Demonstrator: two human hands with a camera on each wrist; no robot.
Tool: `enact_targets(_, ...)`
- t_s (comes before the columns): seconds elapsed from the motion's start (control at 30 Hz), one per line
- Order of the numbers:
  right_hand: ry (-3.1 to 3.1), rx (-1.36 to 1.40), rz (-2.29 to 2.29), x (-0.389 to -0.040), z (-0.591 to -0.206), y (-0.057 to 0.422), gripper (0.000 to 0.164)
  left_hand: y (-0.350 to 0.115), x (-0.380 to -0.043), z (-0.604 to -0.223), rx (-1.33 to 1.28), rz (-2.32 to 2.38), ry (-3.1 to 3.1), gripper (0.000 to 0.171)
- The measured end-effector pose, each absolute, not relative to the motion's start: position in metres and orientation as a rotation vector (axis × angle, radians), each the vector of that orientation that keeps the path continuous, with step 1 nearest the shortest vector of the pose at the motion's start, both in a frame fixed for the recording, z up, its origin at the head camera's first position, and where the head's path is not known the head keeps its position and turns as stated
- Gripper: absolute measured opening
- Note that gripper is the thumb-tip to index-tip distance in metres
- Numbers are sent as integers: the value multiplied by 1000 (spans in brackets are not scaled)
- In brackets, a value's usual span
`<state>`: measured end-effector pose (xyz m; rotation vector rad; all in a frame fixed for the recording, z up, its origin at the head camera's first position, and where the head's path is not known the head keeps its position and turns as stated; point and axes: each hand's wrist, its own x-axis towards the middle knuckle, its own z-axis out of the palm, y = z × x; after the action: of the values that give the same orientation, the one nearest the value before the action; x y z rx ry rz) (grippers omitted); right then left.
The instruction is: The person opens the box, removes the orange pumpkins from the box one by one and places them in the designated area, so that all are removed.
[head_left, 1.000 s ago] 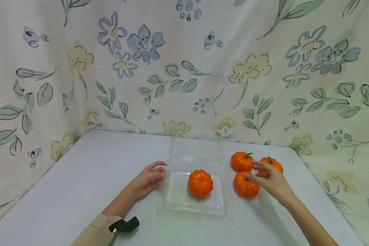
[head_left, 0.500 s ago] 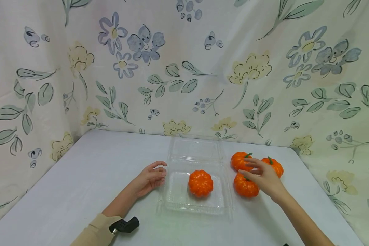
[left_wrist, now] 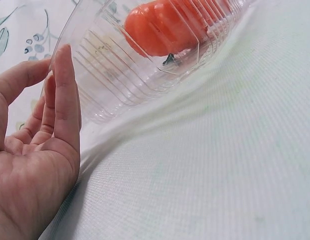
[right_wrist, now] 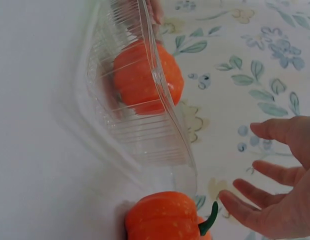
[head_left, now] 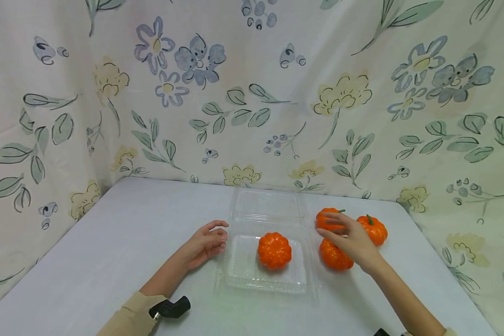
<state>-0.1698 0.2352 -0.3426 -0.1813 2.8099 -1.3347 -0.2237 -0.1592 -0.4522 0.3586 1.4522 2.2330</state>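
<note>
An open clear plastic clamshell container point(head_left: 273, 285) lies on the white table with one small orange pumpkin point(head_left: 274, 251) in its base. Beside its left edge is my left hand point(head_left: 202, 247); in the left wrist view, its thumb and a finger pinch the rim of the container point(left_wrist: 112, 65). My right hand point(head_left: 353, 240) hovers with spread, relaxed fingers over the pumpkins on the right and holds nothing. Partly hidden behind it are a front pumpkin point(head_left: 335, 255) and a back one point(head_left: 327, 219). Another pumpkin point(head_left: 374, 230) with a green stem sits to its right.
The container's lid point(head_left: 269, 204) lies folded back toward the rear of the table point(head_left: 151, 224). A floral curtain point(head_left: 252, 93) hangs behind the table and along its sides. A black device point(head_left: 170, 308) sits at the left sleeve's cuff.
My right hand has drifted left, from between the right-hand pumpkins to over the front and back ones, uncovering more of the rightmost pumpkin. The left hand and container have stayed still.
</note>
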Motion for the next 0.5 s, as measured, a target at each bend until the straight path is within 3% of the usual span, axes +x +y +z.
enact_targets(0.5,2794,-242,-1364,-175,-345,214,55,-160,-223,-453,377,2235,1441,29)
